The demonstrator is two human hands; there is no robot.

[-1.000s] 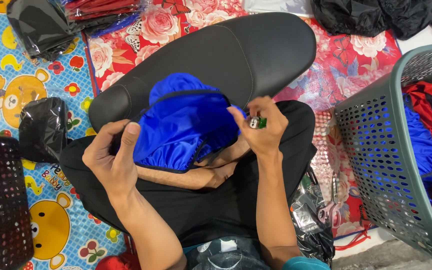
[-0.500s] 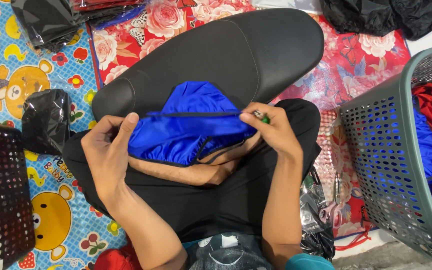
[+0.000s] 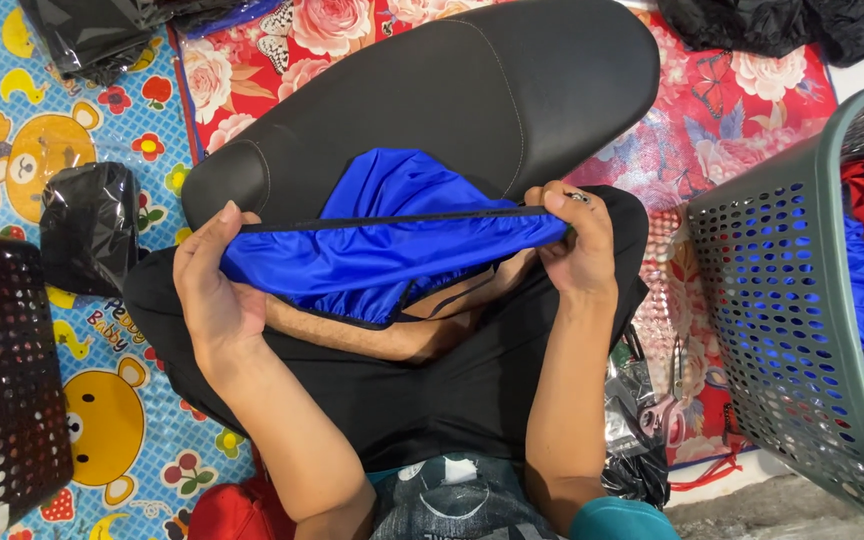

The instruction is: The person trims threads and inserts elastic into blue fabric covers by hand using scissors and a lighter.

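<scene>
At the centre of the frame, the blue cover (image 3: 392, 255) is stretched flat between the 2 hands, its black-trimmed hem pulled taut just in front of the black seat (image 3: 452, 95); none of it is over the seat yet, so the fitting looks barely begun. The left hand (image 3: 214, 290) has its fingers curled shut on the cover's left end. The right hand (image 3: 572, 245) pinches the right end, fingers closed tight on the hem.
</scene>
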